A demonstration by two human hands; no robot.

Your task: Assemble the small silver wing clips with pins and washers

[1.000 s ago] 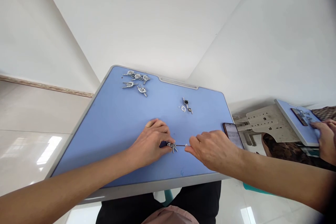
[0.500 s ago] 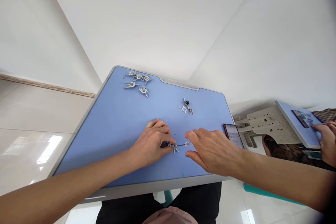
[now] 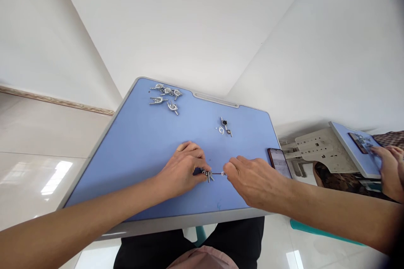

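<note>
Near the front of the blue desk, my left hand [image 3: 186, 170] is closed, pinching a small silver metal valve [image 3: 207, 174] with short pipe stubs between thumb and fingers. A screwdriver [image 3: 217, 173] with a clear handle lies level, its thin shaft reaching the right side of the valve. My right hand [image 3: 252, 179] is wrapped round the handle, which it mostly hides. Beyond the hands lie a dark-centred valve body [image 3: 224, 122], a flat oval metal plate [image 3: 221, 130] and a smaller metal piece [image 3: 229, 133].
Several similar metal valves [image 3: 167, 92] sit at the desk's far left. A phone [image 3: 280, 162] showing a timer rests at the right edge of the desk [image 3: 132, 155]. Farther right, another person's hands [image 3: 389, 164] are over a second blue desk [image 3: 350, 143]. White walls rise behind.
My right hand has gone from fingers spread beside the screwdriver handle to closed around it. My left hand stays on the valve.
</note>
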